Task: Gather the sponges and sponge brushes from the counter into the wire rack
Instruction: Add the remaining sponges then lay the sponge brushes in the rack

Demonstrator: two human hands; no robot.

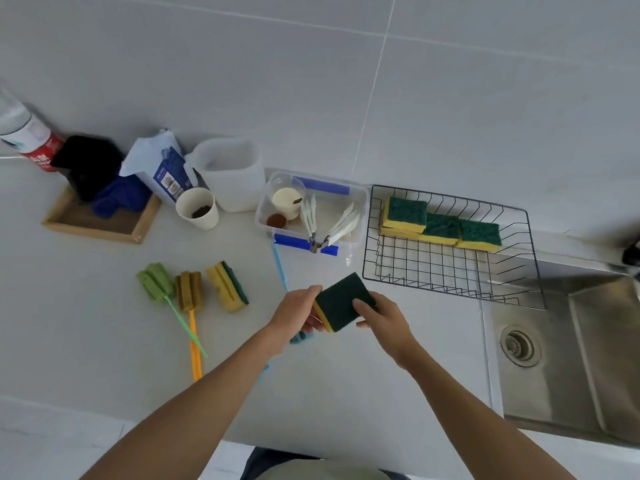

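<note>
1. At centre right of the frame we see the wire rack on the counter, with three green-and-yellow sponges lying along its far side.
2. To the rack's left stands a clear container with blue clips; a blue-handled brush lies on the counter just in front of it.
3. At centre left a green sponge brush, an orange-handled sponge brush and a grooved yellow sponge lie side by side.
4. Upper left we see a paper cup, a white tub and a wooden tray.
5. Above the counter in mid frame, our left hand and right hand both grip a dark-green sponge, fingers curled on opposite edges.
6. A steel sink fills the lower right; grey wall tiles run across the top.
</note>
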